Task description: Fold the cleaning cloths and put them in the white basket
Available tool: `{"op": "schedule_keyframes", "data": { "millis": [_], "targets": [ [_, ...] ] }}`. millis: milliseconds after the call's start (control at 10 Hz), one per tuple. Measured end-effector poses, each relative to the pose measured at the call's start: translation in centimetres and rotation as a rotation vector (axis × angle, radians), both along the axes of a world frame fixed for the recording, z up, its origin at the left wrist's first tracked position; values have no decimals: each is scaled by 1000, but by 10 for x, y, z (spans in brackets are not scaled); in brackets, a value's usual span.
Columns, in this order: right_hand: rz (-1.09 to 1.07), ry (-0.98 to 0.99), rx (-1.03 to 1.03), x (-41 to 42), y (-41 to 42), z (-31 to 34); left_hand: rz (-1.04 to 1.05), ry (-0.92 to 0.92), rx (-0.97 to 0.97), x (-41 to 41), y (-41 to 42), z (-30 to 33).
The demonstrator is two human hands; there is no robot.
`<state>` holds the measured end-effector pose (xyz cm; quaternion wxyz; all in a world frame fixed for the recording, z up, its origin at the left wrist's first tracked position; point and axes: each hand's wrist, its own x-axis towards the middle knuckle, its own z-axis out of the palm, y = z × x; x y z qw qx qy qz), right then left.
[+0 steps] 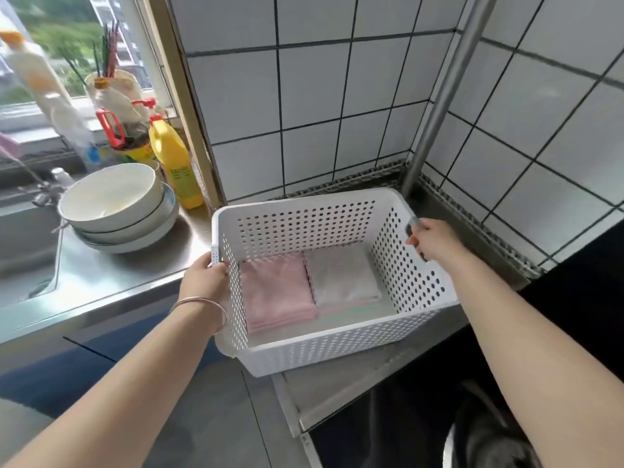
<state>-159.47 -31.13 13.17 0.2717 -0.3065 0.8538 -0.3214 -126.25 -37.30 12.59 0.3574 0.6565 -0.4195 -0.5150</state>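
Observation:
The white basket [337, 346], perforated all round, sits tilted at the corner of the steel counter, its near end past the counter's edge. Inside lie two stacks of folded cleaning cloths side by side: a pink stack [277, 292] on the left and a white-grey stack [341, 275] on the right, with pink and pale green layers under it. My left hand [206, 278] grips the basket's left end wall. My right hand [432, 239] grips the handle on its right end wall.
Stacked white bowls [114, 207] stand left of the basket beside the sink [23, 251]. A yellow bottle [175, 163] and other bottles line the window sill. A steel pole [435, 106] rises behind the basket against the tiled wall. A dark hob [422, 420] lies at lower right.

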Motion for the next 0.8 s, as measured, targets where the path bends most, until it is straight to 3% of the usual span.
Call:
{"op": "schedule_keyframes", "data": {
  "millis": [300,800],
  "targets": [
    [18,300,124,-48,17,11,94,122,-12,-64,-12,-18],
    [-38,333,103,-78,21,1,84,115,-6,-104,-23,-11]
  ]
}}
